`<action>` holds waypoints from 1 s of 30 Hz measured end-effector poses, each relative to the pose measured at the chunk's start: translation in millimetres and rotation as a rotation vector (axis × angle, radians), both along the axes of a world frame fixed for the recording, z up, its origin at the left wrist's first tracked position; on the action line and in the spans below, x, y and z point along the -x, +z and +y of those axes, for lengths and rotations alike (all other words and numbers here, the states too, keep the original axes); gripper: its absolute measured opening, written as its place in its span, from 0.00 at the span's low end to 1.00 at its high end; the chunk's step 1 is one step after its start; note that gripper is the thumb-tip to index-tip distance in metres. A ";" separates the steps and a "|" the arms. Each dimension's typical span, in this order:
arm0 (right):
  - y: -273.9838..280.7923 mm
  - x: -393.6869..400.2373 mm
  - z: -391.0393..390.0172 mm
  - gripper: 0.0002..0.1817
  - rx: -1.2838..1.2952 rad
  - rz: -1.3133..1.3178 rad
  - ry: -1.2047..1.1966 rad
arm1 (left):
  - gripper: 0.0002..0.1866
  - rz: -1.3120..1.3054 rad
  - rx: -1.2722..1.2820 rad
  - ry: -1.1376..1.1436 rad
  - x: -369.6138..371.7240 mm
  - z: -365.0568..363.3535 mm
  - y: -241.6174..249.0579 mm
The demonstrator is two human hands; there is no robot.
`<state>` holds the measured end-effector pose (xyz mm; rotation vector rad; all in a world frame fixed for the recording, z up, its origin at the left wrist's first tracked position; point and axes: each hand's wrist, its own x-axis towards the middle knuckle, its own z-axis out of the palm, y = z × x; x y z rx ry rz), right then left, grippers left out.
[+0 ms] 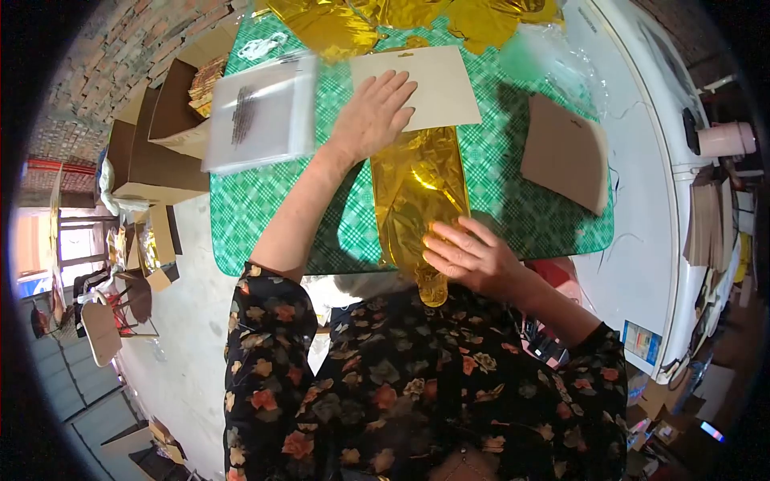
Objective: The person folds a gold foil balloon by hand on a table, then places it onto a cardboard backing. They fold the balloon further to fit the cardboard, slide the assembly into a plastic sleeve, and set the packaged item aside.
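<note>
My left hand (371, 116) lies flat, fingers stretched, on a cream card (441, 80) that has a small hanging slot at its far edge. From under the card's near edge runs a long folded strip of shiny gold foil (417, 180), which looks like a foil balloon. My right hand (475, 258) rests on the foil near the table's front edge, its fingers slightly apart and its thumb hidden. A rounded gold tail of the foil reaches over the edge, just left of my right hand, towards the patterned shirt.
More gold foil (329, 24) is heaped at the table's far side. A stack of clear plastic bags (265, 112) lies left on the green checked table (497, 168); brown cards (565, 152) and crumpled clear plastic (553, 60) lie right. Cardboard boxes (160, 164) stand left. A white appliance (642, 200) flanks the right.
</note>
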<state>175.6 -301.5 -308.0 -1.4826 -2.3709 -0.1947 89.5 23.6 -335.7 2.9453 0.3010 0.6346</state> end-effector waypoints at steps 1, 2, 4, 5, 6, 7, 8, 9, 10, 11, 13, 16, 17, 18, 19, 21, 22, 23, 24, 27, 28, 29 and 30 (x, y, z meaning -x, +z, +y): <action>1.3 1.5 1.8 0.15 -0.020 0.038 0.022 | 0.27 0.000 0.009 -0.002 -0.5 0.4 -0.3; -2.2 0.8 1.5 0.14 -0.039 0.068 0.039 | 0.27 -0.002 0.020 -0.005 -0.9 1.1 -1.0; 0.1 -1.4 4.8 0.12 -0.074 0.134 0.044 | 0.28 -0.020 0.045 -0.011 -1.0 1.4 -0.9; 4.4 -3.0 7.2 0.12 -0.056 0.143 0.023 | 0.28 -0.025 0.063 -0.013 -1.1 1.2 -0.1; 11.2 -4.8 9.4 0.11 -0.036 0.154 0.003 | 0.28 -0.029 0.082 -0.013 -0.3 0.7 0.2; 19.4 -5.5 12.9 0.11 -0.017 0.165 -0.018 | 0.28 -0.037 0.101 -0.020 0.3 0.2 1.7; 25.8 -6.0 16.0 0.11 -0.009 0.208 -0.029 | 0.28 -0.044 0.118 -0.027 0.3 0.1 4.1; 31.7 -6.5 19.5 0.11 -0.002 0.251 -0.040 | 0.27 -0.052 0.134 -0.034 0.4 0.8 6.0; 34.5 -7.7 23.2 0.12 0.003 0.293 -0.051 | 0.27 -0.064 0.151 -0.042 0.3 2.3 5.8; 34.4 -10.2 26.6 0.13 0.004 0.286 -0.057 | 0.27 -0.076 0.168 -0.051 -0.1 3.4 5.6; 42.6 -18.0 35.3 0.12 0.045 0.425 -0.067 | 0.27 -0.073 0.209 -0.062 0.6 4.6 6.3; 62.1 -36.6 61.3 0.07 0.000 0.514 -0.094 | 0.27 -0.006 0.267 -0.073 1.7 6.4 10.3; 67.6 -45.5 69.6 0.05 0.014 0.539 -0.125 | 0.27 0.032 0.278 -0.081 2.2 8.3 10.6; 74.5 -54.3 79.6 0.05 0.028 0.565 -0.156 | 0.27 0.070 0.289 -0.089 2.4 10.1 10.9; 88.7 -63.1 92.1 0.06 0.163 0.588 -0.239 | 0.27 0.071 0.290 -0.101 2.8 11.2 13.0; 114.0 -82.3 120.0 0.11 0.434 0.627 -0.403 | 0.27 0.074 0.292 -0.124 5.1 10.9 21.0; 111.2 -91.1 135.7 0.13 0.391 0.734 -0.359 | 0.27 0.010 0.428 -0.129 7.6 7.7 26.8; 106.0 -99.5 153.0 0.16 0.346 0.840 -0.314 | 0.28 -0.055 0.563 -0.134 11.0 2.7 33.5; 101.6 -109.4 169.3 0.19 0.299 0.945 -0.269 | 0.29 -0.120 0.697 -0.139 13.1 -0.5 36.9; 93.2 -150.0 210.8 0.19 0.426 1.027 -0.304 | 0.33 -0.147 1.253 -0.099 12.3 14.3 21.0; 93.1 -162.5 223.0 0.18 0.467 1.003 -0.291 | 0.35 -0.155 1.541 -0.082 12.3 21.8 9.9; 94.7 -173.5 234.4 0.18 0.508 0.978 -0.278 | 0.37 -0.254 1.723 -0.117 13.3 22.3 14.7; 94.3 -182.2 243.2 0.17 0.548 0.954 -0.265 | 0.37 -0.180 1.763 -0.140 23.0 26.8 22.0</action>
